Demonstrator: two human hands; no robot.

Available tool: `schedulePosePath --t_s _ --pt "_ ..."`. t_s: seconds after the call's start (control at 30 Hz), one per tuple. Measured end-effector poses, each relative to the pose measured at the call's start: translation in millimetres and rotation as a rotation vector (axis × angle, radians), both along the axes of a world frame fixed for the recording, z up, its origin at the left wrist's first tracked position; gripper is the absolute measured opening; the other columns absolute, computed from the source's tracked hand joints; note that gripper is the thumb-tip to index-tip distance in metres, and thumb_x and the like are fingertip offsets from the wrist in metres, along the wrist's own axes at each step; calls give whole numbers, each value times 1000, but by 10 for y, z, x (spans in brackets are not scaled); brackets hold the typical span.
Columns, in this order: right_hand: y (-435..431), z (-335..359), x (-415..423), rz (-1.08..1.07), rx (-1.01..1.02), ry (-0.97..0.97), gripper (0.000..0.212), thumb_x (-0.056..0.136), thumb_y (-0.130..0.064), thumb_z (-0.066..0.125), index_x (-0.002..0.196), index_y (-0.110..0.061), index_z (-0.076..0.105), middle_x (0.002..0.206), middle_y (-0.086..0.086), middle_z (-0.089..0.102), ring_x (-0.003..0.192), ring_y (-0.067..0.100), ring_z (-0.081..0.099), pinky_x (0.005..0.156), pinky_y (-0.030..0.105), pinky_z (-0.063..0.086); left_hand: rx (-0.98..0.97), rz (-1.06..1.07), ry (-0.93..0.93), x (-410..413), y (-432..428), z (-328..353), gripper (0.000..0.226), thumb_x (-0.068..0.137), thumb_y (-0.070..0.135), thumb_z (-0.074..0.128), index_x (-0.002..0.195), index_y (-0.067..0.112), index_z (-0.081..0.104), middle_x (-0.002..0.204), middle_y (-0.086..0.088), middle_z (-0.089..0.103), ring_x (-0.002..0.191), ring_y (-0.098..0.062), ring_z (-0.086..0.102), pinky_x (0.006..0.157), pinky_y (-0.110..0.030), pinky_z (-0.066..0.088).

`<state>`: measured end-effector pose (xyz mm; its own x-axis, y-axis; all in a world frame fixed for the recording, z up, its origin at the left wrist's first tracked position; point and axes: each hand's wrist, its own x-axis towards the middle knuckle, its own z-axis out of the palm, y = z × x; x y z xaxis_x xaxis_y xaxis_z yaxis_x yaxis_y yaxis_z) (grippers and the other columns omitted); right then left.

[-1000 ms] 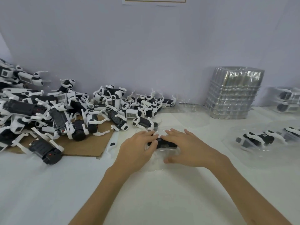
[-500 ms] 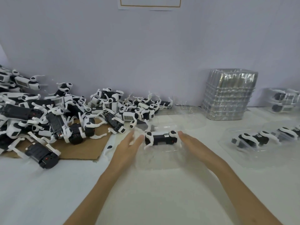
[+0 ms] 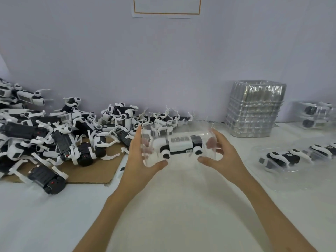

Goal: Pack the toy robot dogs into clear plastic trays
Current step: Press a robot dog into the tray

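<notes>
A clear plastic tray [image 3: 183,127] is lifted off the table and tilted toward me, with one white-and-black toy robot dog [image 3: 180,145] seated inside, barcode side up. My left hand [image 3: 141,159] grips the tray's left end, thumb underneath. My right hand [image 3: 223,155] grips its right end, with fingertips showing through the plastic. A large heap of loose toy robot dogs [image 3: 60,133] lies at the left, partly on a cardboard sheet [image 3: 101,171].
A tall stack of empty clear trays [image 3: 254,108] stands at the back right. Packed trays with dogs lie at the right [image 3: 283,159] and far right against the wall [image 3: 316,113]. The white table [image 3: 172,206] extends toward me.
Both hands went from pressing the dog into the tray on the table to gripping the tray's ends. The tray with the dog has risen and tipped toward me.
</notes>
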<state>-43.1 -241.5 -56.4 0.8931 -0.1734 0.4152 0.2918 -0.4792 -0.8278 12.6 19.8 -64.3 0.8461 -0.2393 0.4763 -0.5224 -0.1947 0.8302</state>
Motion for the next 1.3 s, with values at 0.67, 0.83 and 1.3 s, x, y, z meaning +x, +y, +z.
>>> schedulePosePath --t_s 0.67,0.83,1.3 --pt "812 43 -47 71 -1032 200 47 103 -44 40 149 -32 40 169 -2 9 153 19 12 119 40 16 -13 10 563 -5 -190 -122 36 107 42 29 115 36 63 100 4 77 79 -13 75 77 -31 41" --pt "504 -36 -152 8 -1019 269 45 103 -29 42 147 -29 44 169 -4 9 153 18 16 121 37 12 -59 60 590 13 -178 -129 38 107 37 34 111 23 70 105 0 74 79 -19 72 76 -30 42" --pt "-431 -7 -469 -186 -861 343 39 102 -27 50 137 -45 54 161 -27 19 151 1 16 116 32 29 -107 107 632 28 -170 -132 33 105 35 35 111 26 66 116 4 65 86 -18 73 80 -32 42"
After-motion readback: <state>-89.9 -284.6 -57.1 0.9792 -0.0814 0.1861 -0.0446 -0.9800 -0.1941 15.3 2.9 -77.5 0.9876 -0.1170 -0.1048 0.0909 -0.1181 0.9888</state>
